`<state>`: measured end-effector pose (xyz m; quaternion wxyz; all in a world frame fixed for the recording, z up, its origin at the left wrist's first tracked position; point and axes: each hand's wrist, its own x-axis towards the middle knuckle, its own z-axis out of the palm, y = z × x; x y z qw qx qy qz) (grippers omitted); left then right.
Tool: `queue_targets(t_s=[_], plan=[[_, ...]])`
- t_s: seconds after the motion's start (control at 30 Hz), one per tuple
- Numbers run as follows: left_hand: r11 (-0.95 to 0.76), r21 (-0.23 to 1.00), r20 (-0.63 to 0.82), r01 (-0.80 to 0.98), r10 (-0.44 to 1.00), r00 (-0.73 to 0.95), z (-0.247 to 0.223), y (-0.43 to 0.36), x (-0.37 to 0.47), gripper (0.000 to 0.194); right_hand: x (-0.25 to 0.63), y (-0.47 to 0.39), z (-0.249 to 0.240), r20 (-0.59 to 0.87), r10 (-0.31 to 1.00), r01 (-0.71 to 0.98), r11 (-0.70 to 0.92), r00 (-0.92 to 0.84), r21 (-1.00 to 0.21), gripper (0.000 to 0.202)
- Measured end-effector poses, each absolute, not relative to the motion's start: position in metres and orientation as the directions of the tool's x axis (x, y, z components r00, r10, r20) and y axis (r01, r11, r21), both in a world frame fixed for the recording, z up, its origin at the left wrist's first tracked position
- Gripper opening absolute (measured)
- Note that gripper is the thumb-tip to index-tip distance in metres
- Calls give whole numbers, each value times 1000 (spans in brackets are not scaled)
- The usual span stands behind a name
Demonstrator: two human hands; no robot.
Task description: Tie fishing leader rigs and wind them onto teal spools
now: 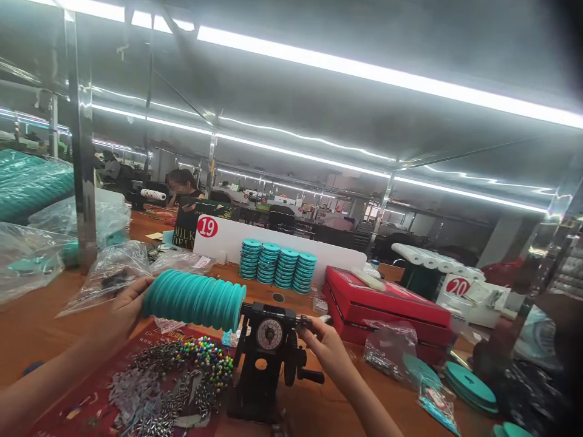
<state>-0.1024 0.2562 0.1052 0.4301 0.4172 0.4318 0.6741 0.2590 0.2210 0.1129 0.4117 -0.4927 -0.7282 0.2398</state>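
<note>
A black hand-cranked winder [264, 376] with a round dial [269, 334] stands on the bench before me. Several ribbed teal spools [195, 297] sit side by side on its shaft, reaching out to the left. My left hand [129, 300] is closed about the far left end of this row, its fingertips partly hidden behind the spools. On the other side, my right hand [328, 347] pinches the metal end of the shaft [302, 321] between thumb and fingers. Below that hand, the crank handle [311, 376] points right, untouched.
Loose metal clips and coloured beads [204, 358] cover a red sheet left of the winder. Behind stand stacked teal discs [277, 264] and a white board [223, 237] marked 19. A red box [387, 309] sits right. Metal posts [84, 152] and plastic bags [113, 270] stand left.
</note>
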Motion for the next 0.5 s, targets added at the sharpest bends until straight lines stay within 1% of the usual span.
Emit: queue_targets(t_s=[0.07,0.13,0.2,0.4,0.5], plan=[[-238,929,185,-284,962,-200,105,256,-103,43,260,225,113,375,898,560,437,-229,-704,39],[-220,924,170,-312,969,-180,105,257,-104,44,262,229,113,377,888,562,459,-262,-688,38],[-215,932,165,-294,969,-184,105,256,-104,43,265,230,113,376,882,553,470,-283,-688,36],[-239,950,215,-198,967,-136,105,253,-107,34,266,227,123,382,863,543,505,-331,-670,32],[-266,952,238,-155,955,-176,103,255,-107,34,268,221,125,332,879,542,474,-343,-694,35]])
